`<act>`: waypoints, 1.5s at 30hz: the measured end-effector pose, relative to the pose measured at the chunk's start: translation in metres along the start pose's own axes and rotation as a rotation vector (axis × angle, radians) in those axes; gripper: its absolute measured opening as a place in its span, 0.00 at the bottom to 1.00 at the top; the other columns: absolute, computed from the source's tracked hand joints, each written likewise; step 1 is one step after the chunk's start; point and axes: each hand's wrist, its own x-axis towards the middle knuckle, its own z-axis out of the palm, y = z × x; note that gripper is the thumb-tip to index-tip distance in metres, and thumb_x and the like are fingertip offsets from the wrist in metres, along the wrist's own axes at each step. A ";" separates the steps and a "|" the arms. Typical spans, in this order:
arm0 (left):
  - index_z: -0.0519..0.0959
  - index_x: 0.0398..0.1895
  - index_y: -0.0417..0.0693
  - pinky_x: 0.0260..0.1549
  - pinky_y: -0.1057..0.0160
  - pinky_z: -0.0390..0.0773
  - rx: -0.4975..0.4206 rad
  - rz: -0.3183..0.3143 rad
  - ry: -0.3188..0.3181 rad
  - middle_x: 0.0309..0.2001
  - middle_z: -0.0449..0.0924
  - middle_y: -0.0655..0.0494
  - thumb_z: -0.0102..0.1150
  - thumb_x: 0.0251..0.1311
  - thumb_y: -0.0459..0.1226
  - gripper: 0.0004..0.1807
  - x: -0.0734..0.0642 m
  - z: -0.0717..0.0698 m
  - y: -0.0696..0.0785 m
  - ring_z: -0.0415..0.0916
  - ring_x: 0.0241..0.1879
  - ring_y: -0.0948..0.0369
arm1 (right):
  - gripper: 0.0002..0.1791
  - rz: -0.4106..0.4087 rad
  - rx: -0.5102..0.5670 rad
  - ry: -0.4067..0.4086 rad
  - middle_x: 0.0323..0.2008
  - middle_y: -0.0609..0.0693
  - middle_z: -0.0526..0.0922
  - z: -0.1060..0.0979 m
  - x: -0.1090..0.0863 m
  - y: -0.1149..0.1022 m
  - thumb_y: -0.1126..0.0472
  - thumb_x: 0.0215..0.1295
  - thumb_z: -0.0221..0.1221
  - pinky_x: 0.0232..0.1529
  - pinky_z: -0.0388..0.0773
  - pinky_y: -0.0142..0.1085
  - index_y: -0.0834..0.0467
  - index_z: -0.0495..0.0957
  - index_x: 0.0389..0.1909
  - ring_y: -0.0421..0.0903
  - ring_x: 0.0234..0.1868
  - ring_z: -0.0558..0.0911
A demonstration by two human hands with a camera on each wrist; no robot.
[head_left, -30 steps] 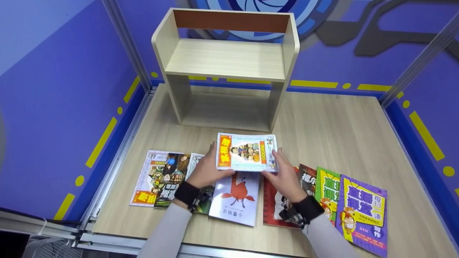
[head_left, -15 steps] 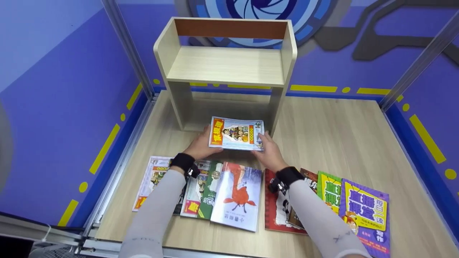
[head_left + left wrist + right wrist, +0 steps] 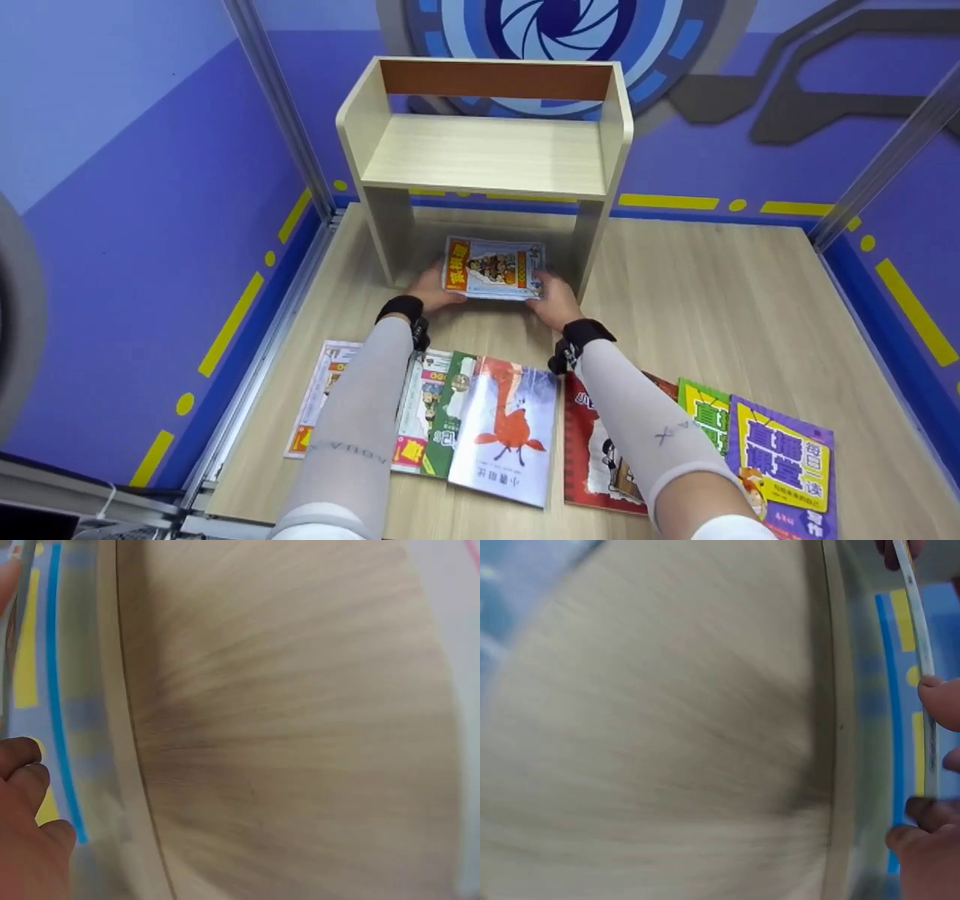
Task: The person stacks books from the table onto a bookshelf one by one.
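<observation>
Between my two hands is a comic book (image 3: 493,268) with a pale blue cover, a red-and-yellow title block and cartoon figures. My left hand (image 3: 429,288) grips its left end, and my right hand (image 3: 556,301) pinches the right end. They hold it roughly level at the front of the lower compartment of a light wooden bookshelf (image 3: 487,154), below the middle board. In the right wrist view the book's thin edge (image 3: 922,637) runs between thumb and fingers. The left wrist view shows only part of the left hand (image 3: 34,847).
On the table (image 3: 697,300) in front lie several books in a row: a white one with a red animal (image 3: 504,435), a green-edged one (image 3: 450,427), a red one (image 3: 589,457), a green one (image 3: 705,412) and a purple one (image 3: 784,465). Blue walls surround the table.
Both hands have carried the comic book forward, from above the row of books to the mouth of the lower shelf compartment. The head view has tilted up slightly.
</observation>
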 end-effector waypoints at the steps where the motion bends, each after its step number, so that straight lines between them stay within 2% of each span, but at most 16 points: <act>1: 0.55 0.84 0.41 0.80 0.50 0.64 -0.017 -0.011 0.002 0.75 0.71 0.38 0.77 0.58 0.37 0.54 0.002 0.000 0.001 0.68 0.76 0.44 | 0.37 0.009 -0.001 -0.003 0.71 0.70 0.76 0.001 0.003 0.001 0.66 0.66 0.68 0.78 0.70 0.53 0.69 0.69 0.75 0.64 0.73 0.76; 6: 0.55 0.84 0.39 0.81 0.48 0.62 -0.082 -0.034 -0.001 0.79 0.64 0.36 0.77 0.57 0.36 0.55 0.006 -0.003 0.004 0.64 0.79 0.43 | 0.36 0.026 -0.009 0.012 0.71 0.68 0.77 0.006 0.010 0.005 0.67 0.68 0.66 0.77 0.71 0.53 0.68 0.68 0.76 0.63 0.72 0.76; 12: 0.43 0.87 0.41 0.80 0.46 0.65 0.026 -0.114 -0.021 0.84 0.53 0.37 0.73 0.65 0.47 0.59 0.012 -0.009 0.006 0.56 0.82 0.42 | 0.35 -0.015 -0.114 0.080 0.65 0.73 0.80 0.004 0.014 0.003 0.66 0.70 0.65 0.70 0.78 0.56 0.72 0.67 0.75 0.68 0.65 0.81; 14: 0.37 0.88 0.42 0.81 0.45 0.63 0.044 -0.117 -0.013 0.86 0.47 0.37 0.71 0.67 0.50 0.62 0.014 -0.011 0.007 0.52 0.84 0.41 | 0.35 -0.009 -0.133 0.107 0.64 0.73 0.80 0.001 0.016 0.004 0.66 0.70 0.65 0.70 0.78 0.56 0.72 0.67 0.75 0.69 0.65 0.81; 15: 0.37 0.88 0.42 0.81 0.44 0.63 0.038 -0.111 -0.004 0.86 0.47 0.36 0.71 0.67 0.50 0.62 0.016 -0.012 0.008 0.52 0.84 0.40 | 0.34 -0.007 -0.137 0.118 0.64 0.73 0.81 -0.001 0.017 0.004 0.67 0.70 0.65 0.70 0.78 0.56 0.71 0.68 0.75 0.68 0.65 0.82; 21: 0.40 0.88 0.45 0.82 0.43 0.59 0.014 -0.063 0.059 0.87 0.46 0.39 0.75 0.64 0.47 0.62 -0.002 -0.008 0.009 0.51 0.84 0.41 | 0.35 -0.041 -0.116 0.096 0.71 0.73 0.74 -0.004 -0.004 0.005 0.66 0.69 0.65 0.75 0.73 0.57 0.71 0.67 0.75 0.69 0.71 0.76; 23: 0.45 0.88 0.46 0.82 0.45 0.61 0.045 -0.039 0.070 0.86 0.51 0.40 0.77 0.62 0.48 0.62 -0.005 -0.002 0.014 0.56 0.83 0.42 | 0.38 -0.041 -0.104 0.078 0.73 0.75 0.71 -0.004 -0.016 0.006 0.65 0.70 0.66 0.76 0.70 0.57 0.73 0.65 0.76 0.70 0.72 0.74; 26: 0.52 0.86 0.45 0.80 0.46 0.65 0.114 -0.010 0.083 0.83 0.58 0.38 0.79 0.59 0.50 0.60 -0.011 0.009 0.030 0.62 0.80 0.42 | 0.41 -0.013 -0.087 0.039 0.76 0.75 0.66 -0.002 -0.038 0.006 0.62 0.71 0.67 0.80 0.65 0.57 0.73 0.61 0.78 0.70 0.76 0.69; 29: 0.54 0.85 0.43 0.77 0.47 0.69 0.171 -0.002 0.092 0.80 0.63 0.37 0.80 0.56 0.52 0.61 -0.025 0.022 0.048 0.67 0.77 0.42 | 0.43 -0.002 -0.098 -0.006 0.78 0.75 0.61 -0.003 -0.060 0.001 0.60 0.72 0.66 0.82 0.62 0.58 0.74 0.57 0.79 0.70 0.79 0.65; 36: 0.43 0.88 0.43 0.82 0.44 0.58 0.272 0.042 0.049 0.85 0.49 0.36 0.78 0.56 0.58 0.68 -0.071 0.052 0.085 0.50 0.84 0.39 | 0.47 0.001 -0.103 -0.016 0.80 0.75 0.57 -0.029 -0.104 -0.024 0.60 0.71 0.67 0.81 0.63 0.60 0.72 0.54 0.81 0.70 0.80 0.62; 39: 0.45 0.87 0.43 0.84 0.43 0.53 0.279 0.041 0.051 0.86 0.45 0.38 0.78 0.55 0.60 0.68 -0.096 0.066 0.094 0.46 0.85 0.40 | 0.48 -0.002 -0.097 -0.007 0.79 0.75 0.59 -0.032 -0.125 -0.033 0.58 0.70 0.68 0.81 0.61 0.61 0.72 0.54 0.81 0.71 0.80 0.62; 41: 0.47 0.87 0.42 0.83 0.42 0.51 0.274 0.051 0.056 0.86 0.45 0.39 0.78 0.54 0.60 0.67 -0.113 0.077 0.099 0.46 0.85 0.39 | 0.49 -0.016 -0.106 0.006 0.78 0.76 0.61 -0.032 -0.143 -0.036 0.58 0.69 0.69 0.80 0.62 0.62 0.73 0.55 0.81 0.72 0.79 0.63; 45: 0.51 0.85 0.37 0.84 0.42 0.51 0.323 0.130 0.069 0.84 0.51 0.36 0.77 0.57 0.58 0.64 -0.144 0.100 0.109 0.48 0.85 0.39 | 0.47 -0.037 -0.146 0.034 0.77 0.76 0.63 -0.031 -0.181 -0.032 0.59 0.69 0.70 0.78 0.64 0.64 0.73 0.57 0.79 0.72 0.78 0.65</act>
